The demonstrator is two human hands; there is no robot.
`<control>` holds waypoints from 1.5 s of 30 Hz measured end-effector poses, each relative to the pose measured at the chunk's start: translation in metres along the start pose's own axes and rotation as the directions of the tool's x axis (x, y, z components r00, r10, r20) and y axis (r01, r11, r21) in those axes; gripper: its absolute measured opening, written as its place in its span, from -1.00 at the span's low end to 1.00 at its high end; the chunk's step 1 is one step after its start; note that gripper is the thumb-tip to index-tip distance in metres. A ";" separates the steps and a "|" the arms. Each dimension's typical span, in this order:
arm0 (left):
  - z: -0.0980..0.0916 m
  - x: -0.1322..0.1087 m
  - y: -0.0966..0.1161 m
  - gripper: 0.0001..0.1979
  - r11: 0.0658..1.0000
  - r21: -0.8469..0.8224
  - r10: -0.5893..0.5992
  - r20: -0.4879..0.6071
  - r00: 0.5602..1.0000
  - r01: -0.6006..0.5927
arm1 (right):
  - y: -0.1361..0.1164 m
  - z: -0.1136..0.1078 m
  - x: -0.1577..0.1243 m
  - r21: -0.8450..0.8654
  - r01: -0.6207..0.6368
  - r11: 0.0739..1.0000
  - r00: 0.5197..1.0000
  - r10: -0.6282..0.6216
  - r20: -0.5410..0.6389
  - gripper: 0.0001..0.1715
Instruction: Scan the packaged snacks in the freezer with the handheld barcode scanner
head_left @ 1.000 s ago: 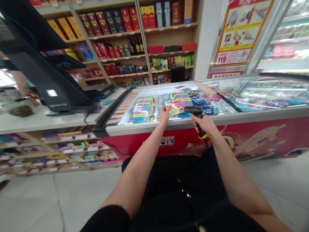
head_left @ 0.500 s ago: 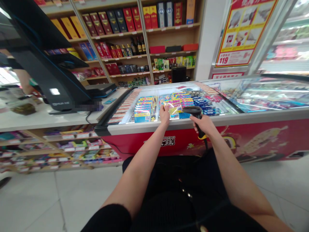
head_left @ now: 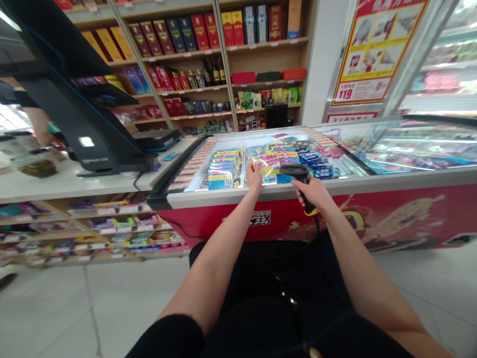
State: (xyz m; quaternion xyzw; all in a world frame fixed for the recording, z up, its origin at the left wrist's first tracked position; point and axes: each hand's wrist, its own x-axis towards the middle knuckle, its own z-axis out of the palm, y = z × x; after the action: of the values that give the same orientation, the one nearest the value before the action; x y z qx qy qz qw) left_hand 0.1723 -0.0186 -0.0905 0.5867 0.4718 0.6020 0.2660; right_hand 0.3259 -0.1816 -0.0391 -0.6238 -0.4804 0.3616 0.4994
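My left hand [head_left: 255, 177] is closed on the left edge of a yellow and pink snack packet [head_left: 268, 165], which is held up over the freezer. In my right hand [head_left: 311, 191] is a black handheld barcode scanner [head_left: 296, 171], with my fingers wrapped round its grip. The scanner's head is just right of the packet and points toward it; a small gap seems to lie between them. Beneath both hands, the chest freezer [head_left: 208, 199] holds rows of yellow and blue packets [head_left: 221, 166] at the left and dark blue packets [head_left: 318, 164] at the right.
A black checkout terminal [head_left: 93, 144] stands on the white counter [head_left: 67, 186] to my left. Another person's arm [head_left: 37, 124] shows beyond it. Shelves with boxed bottles [head_left: 179, 35] rise behind the freezer. A glass lid [head_left: 410, 144] covers the freezer's right part.
The scanner in my right hand has shifted slightly left, closer to the packet. My left hand and the packet have stayed almost still.
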 end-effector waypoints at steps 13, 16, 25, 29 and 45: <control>-0.005 -0.004 0.015 -0.92 0.981 -0.146 -0.132 -0.024 0.991 0.127 | 0.001 0.002 0.002 -0.012 0.015 1.000 1.000 -0.015 0.004 -0.59; -0.009 -0.001 0.013 -0.90 0.978 -0.167 -0.136 -0.046 0.990 0.126 | -0.002 0.002 0.001 -0.045 0.019 0.999 1.000 -0.019 0.016 -0.59; -0.031 0.013 -0.002 -0.81 0.978 -0.184 -0.117 -0.092 0.989 0.098 | -0.009 0.018 0.003 -0.040 0.070 0.997 0.995 -0.067 0.074 -0.63; -0.037 0.012 0.002 -0.84 0.979 -0.173 -0.118 -0.070 0.991 0.104 | -0.014 0.023 0.002 -0.079 0.060 0.995 0.995 -0.053 0.089 -0.63; -0.051 0.026 -0.004 -0.89 0.982 0.062 -0.178 -0.026 0.984 0.180 | -0.010 0.029 0.007 -0.079 0.047 0.996 0.995 -0.040 0.087 -0.58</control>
State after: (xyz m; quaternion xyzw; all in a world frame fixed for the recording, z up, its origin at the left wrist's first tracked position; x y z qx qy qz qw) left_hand 0.1178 -0.0074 -0.0754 0.5440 0.5444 0.5662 0.2951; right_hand 0.2983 -0.1668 -0.0364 -0.6169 -0.5289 0.3570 0.4607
